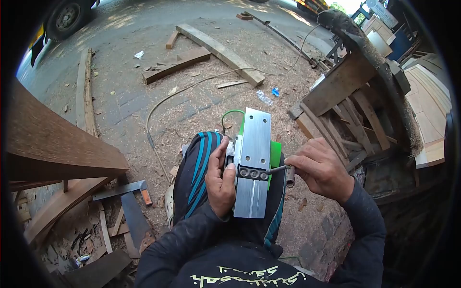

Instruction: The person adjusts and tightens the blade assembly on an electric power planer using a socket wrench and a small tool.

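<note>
An electric hand planer (257, 137) lies upside down across my lap, its flat metal sole facing up and green body parts showing at the sides. My left hand (222, 185) grips its left side, thumb close to the cutter drum (253, 173) with its row of bolts. In my right hand (319, 165) is a small metal socket wrench (290, 178), pinched between thumb and fingers. Its thin shaft reaches left to the right end of the drum, while the socket end points down below my fingers.
Wooden beams (221, 53) and a cable (192, 84) lie on the shaving-strewn ground ahead. At left, a curved wooden piece (62, 134) stands near a try square (122, 190) and a saw (137, 221). A wooden bench (345, 79) with stacked offcuts is at right.
</note>
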{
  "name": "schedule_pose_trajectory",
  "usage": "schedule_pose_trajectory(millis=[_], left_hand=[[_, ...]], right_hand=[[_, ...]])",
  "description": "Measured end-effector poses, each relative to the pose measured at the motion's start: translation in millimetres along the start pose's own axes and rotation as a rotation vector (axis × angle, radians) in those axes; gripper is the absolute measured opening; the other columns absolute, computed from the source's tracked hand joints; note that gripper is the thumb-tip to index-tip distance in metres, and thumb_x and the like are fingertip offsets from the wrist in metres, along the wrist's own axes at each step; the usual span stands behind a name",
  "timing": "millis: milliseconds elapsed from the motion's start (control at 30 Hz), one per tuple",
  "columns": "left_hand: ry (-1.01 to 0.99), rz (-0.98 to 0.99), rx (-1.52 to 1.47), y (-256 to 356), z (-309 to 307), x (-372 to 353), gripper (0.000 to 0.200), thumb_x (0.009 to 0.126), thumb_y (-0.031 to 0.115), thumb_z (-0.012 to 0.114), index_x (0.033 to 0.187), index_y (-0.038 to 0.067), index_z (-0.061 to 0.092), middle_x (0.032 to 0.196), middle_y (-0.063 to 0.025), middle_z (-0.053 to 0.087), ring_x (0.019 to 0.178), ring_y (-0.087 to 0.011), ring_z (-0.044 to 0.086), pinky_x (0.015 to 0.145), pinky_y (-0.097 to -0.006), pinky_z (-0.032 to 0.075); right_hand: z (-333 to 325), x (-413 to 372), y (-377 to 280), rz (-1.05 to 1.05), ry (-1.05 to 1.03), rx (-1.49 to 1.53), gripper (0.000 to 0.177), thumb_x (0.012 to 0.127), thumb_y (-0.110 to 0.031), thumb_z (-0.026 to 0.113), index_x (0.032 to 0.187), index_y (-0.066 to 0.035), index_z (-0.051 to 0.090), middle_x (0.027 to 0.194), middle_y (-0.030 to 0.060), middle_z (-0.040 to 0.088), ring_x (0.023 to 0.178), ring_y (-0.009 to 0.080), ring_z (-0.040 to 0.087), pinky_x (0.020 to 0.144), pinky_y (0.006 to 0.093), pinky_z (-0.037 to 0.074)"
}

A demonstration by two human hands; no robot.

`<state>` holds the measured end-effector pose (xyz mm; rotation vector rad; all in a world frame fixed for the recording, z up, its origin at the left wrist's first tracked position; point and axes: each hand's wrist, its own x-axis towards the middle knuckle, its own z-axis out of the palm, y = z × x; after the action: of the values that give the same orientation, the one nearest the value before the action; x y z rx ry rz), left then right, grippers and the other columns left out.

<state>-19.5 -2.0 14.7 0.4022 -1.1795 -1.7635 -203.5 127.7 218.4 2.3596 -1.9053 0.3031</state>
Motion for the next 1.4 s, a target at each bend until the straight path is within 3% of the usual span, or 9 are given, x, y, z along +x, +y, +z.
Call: schedule_pose_trajectory(millis=[400,467,700,800,867,900,967,1167,1400], left_hand=[[-0.019,0.006,0.002,-4,0,-2,0.065,0.11,0.009,0.049,0.171,-0.012,0.038,0.181,-0.031,0.041,0.17,-0.0364,0.04,0.141,-0.0483,0.029],[-0.021,0.013,0.009,-6,1,-1,0.065,0.11,0.01,0.049,0.171,-0.013,0.039,0.181,-0.0313,0.041,0.17,-0.0366,0.04,0.141,-0.0484,0.029],[-0.021,0.035,0.057,-10,-2,-2,0.065,0.11,0.011,0.05,0.17,-0.013,0.04,0.18,-0.032,0.041,0.17,-0.0372,0.04,0.141,-0.0489,0.028],[-0.02,0.035,0.072,-11,-4,-2,0.064,0.11,0.011,0.049,0.17,-0.013,0.04,0.18,-0.0325,0.041,0.17,-0.038,0.039,0.141,-0.0492,0.028],[-0.021,0.032,0.065,-11,-3,-2,0.064,0.11,0.01,0.048,0.169,-0.014,0.041,0.18,-0.0332,0.041,0.171,-0.0387,0.038,0.141,-0.0493,0.027],[-0.022,0.032,0.061,-11,-3,-3,0.064,0.11,0.009,0.047,0.169,-0.014,0.041,0.18,-0.0336,0.04,0.171,-0.039,0.038,0.142,-0.0494,0.027],[-0.022,0.031,0.059,-11,-4,-2,0.063,0.11,0.008,0.046,0.169,-0.014,0.041,0.18,-0.0343,0.04,0.171,-0.0397,0.037,0.142,-0.0496,0.027],[-0.02,0.029,0.043,-13,-2,-1,0.062,0.109,0.005,0.044,0.168,-0.014,0.041,0.18,-0.0364,0.039,0.172,-0.0417,0.035,0.142,-0.0501,0.026],[-0.018,0.055,0.022,-11,-3,-1,0.064,0.112,0.01,0.046,0.171,-0.013,0.037,0.18,-0.0322,0.041,0.17,-0.0367,0.039,0.141,-0.049,0.028]], right_hand=[[13,4,15,-0.057,-0.132,0.037,0.025,0.096,-0.014,0.085,0.12,-0.013,0.079,0.105,0.0027,0.073,0.105,0.0232,0.069,0.1,0.0454,0.052],[10,13,17,-0.21,-0.087,-0.112,0.026,0.099,-0.016,0.083,0.124,-0.016,0.079,0.11,0.0024,0.075,0.115,0.0222,0.071,0.118,0.0498,0.052],[7,26,14,-0.308,-0.093,-0.209,0.025,0.102,-0.016,0.079,0.127,-0.016,0.081,0.112,0.0017,0.077,0.121,0.0201,0.074,0.14,0.055,0.039],[13,24,14,-0.297,-0.117,-0.153,0.026,0.101,-0.017,0.081,0.126,-0.009,0.081,0.106,0.0034,0.077,0.107,0.0207,0.076,0.121,0.0496,0.056],[15,21,7,-0.173,-0.132,-0.083,0.029,0.1,-0.018,0.083,0.125,-0.003,0.08,0.096,0.0051,0.075,0.09,0.0212,0.075,0.09,0.0431,0.062],[18,18,4,-0.172,-0.136,-0.076,0.029,0.1,-0.018,0.083,0.125,-0.003,0.08,0.096,0.0051,0.075,0.09,0.0212,0.075,0.09,0.0431,0.062],[25,15,-4,-0.066,-0.032,-0.105,0.028,0.1,-0.019,0.084,0.12,-0.001,0.079,0.088,0.0067,0.071,0.081,0.0228,0.072,0.071,0.0417,0.053],[29,20,-33,0.157,-0.054,-0.183,0.019,0.101,-0.018,0.083,0.109,-0.003,0.074,0.079,0.0059,0.06,0.07,0.0235,0.062,0.066,0.0443,0.047],[3,28,-28,0.034,-0.045,-0.103,0.021,0.096,-0.014,0.085,0.112,-0.006,0.074,0.087,0.0052,0.061,0.079,0.0248,0.062,0.077,0.0437,0.046]])
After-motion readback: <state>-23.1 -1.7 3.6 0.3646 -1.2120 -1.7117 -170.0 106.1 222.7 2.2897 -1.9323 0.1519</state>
